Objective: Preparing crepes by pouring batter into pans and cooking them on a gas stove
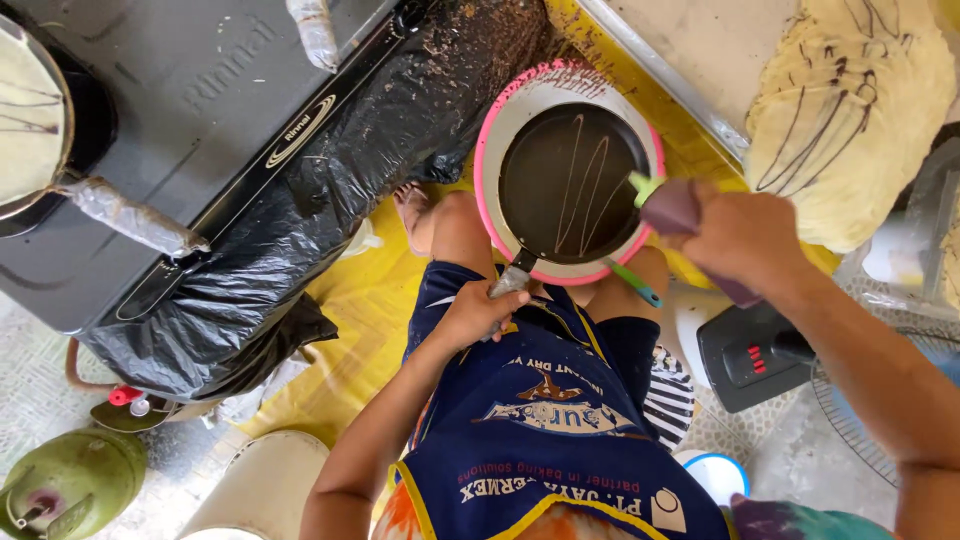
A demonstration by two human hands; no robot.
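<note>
a makeshift floor-level cooking spot — a small home food-making setup, not a fitted kitchen. a tabletop gas stove (200, 130) sits on black plastic sheeting (330, 200), a green gas cylinder (65, 485) stands on the tiled floor, and a stack of thin crepes (850, 110) lies by a tray — a fan (850, 420) sits nearby.

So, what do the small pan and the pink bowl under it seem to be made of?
The pan looks like metal with a dark, matte non-stick coating; thin batter lines show on it. The pink bowl looks like plastic: bright even colour, smooth rim. The left hand holds the pan's wrapped handle.
</note>
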